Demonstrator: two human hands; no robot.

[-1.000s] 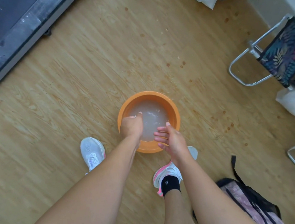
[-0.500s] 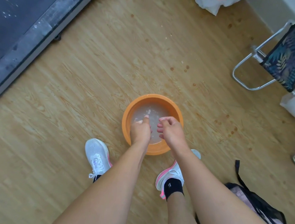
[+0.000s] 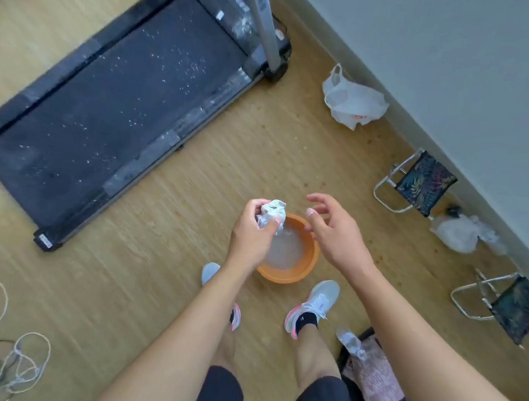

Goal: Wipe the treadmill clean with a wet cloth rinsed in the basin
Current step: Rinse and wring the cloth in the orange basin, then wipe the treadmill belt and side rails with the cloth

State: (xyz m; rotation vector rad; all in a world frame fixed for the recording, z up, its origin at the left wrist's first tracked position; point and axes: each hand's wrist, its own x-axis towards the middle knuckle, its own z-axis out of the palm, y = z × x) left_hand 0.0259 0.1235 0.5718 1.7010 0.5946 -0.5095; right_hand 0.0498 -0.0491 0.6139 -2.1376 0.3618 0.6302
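Left hand (image 3: 251, 231) up over the basin (image 3: 282, 277), fingers and thumb curled tight round a balled-up pale cloth (image 3: 271, 215), and the cloth sits above the basin's far left rim, clear of the water. Right hand (image 3: 333, 234) hangs over the basin's right rim, fingers spread and loose, gripping nothing and not touching the cloth. Cloudy water in the orange basin, which stands on the wood floor (image 3: 157, 255) just ahead of the shoes (image 3: 312, 302). The treadmill (image 3: 115, 109) lies well off to the left of the basin and beyond it, its dark belt dotted with white flecks, its grey post rising at the far end. Beyond the basin to the right, a white plastic bag (image 3: 353, 104) slumps against the wall (image 3: 456, 73). Right of the basin, two folding stools (image 3: 422, 184) along that wall, with a crumpled clear bag (image 3: 456, 234) between them. Near side of the basin, to the right of the feet, a pink bag (image 3: 379, 377) with a bottle (image 3: 351, 341) lying on it. Far left of the basin, near side, loose cords (image 3: 6, 366) on the floor
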